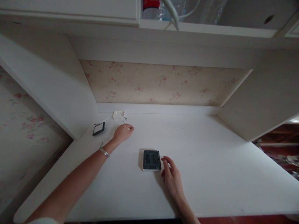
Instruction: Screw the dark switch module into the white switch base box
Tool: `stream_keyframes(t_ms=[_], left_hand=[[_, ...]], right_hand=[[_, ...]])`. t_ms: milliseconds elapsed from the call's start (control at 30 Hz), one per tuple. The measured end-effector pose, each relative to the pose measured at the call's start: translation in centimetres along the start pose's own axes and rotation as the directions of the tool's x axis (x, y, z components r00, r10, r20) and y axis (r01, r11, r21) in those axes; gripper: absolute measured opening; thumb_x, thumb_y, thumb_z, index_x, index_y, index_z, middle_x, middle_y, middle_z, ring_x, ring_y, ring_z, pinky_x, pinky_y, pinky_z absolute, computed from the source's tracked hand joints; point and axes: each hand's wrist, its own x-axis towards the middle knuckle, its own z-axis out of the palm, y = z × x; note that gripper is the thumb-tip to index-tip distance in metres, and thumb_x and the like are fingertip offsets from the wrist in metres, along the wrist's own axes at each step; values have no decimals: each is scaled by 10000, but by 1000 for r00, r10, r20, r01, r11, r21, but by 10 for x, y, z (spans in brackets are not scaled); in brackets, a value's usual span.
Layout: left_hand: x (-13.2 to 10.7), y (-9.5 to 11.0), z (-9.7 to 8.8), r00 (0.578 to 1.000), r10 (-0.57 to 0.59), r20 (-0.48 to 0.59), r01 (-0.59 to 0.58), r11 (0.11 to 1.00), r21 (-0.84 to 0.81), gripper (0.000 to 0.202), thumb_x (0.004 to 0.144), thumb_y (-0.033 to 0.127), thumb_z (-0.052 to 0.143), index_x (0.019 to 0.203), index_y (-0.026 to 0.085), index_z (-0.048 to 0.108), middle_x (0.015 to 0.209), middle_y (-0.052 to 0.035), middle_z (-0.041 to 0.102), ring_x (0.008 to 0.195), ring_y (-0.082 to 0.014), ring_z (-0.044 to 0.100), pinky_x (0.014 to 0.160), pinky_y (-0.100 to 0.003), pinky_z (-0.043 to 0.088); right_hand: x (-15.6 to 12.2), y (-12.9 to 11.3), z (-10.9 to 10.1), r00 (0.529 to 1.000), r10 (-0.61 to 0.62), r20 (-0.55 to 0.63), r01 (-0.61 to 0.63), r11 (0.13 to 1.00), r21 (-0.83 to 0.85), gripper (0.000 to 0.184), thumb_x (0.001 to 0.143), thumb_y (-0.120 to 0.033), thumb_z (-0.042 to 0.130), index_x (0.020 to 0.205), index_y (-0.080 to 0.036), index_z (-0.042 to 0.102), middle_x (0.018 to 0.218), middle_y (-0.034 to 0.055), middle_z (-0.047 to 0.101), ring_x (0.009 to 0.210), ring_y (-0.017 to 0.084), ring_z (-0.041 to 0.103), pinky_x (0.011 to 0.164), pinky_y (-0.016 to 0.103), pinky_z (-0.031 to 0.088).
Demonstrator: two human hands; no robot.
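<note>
A dark square wall socket or switch body with a white rim underneath lies on the white desk. My right hand is just to its right, fingers loosely bent and apart, holding nothing visible. My left hand is farther back to the left, over the desk, with its fingers curled together. Whatever those fingers hold, if anything, is too small to make out. Just beyond it are a small white plastic box and a few tiny dark screws. A dark-framed square plate lies to the left of that hand.
Clear plastic film lies between the plate and the white box. White side panels enclose the desk left and right. Overhead, an open shelf holds plastic bottles, and a white cable hangs over its edge.
</note>
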Motion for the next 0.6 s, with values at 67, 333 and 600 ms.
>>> stream_keyframes(t_ms=[67, 333, 600], left_hand=[[33, -14, 4, 998, -67, 4, 67, 996, 65, 303, 862, 290, 431, 906, 188, 713, 1002, -85, 702, 928, -219, 645, 798, -283, 478], [92, -44, 37, 987, -141, 82, 121, 969, 216, 255, 846, 204, 476, 959, 106, 682, 1050, -181, 651, 1028, -285, 598, 845, -378, 464], [109, -50, 57, 979, -117, 164, 77, 970, 232, 242, 890, 301, 543, 1047, 125, 594, 1091, -81, 611, 1000, -206, 589, 868, -424, 478]], right_hand=[[0, 1, 0, 1000, 10, -4, -10, 1000, 24, 493, 877, -543, 387, 1141, -165, 562, 615, 20, 604, 493, 145, 526, 461, 239, 402], [4, 5, 1, 1000, -15, -26, 16, 999, 30, 462, 877, -524, 394, 1094, -160, 579, 671, 35, 631, 493, 133, 506, 448, 231, 381], [5, 2, 1, 999, -22, -41, 24, 999, 37, 436, 873, -511, 400, 1049, -169, 605, 783, 54, 664, 488, 119, 507, 450, 230, 387]])
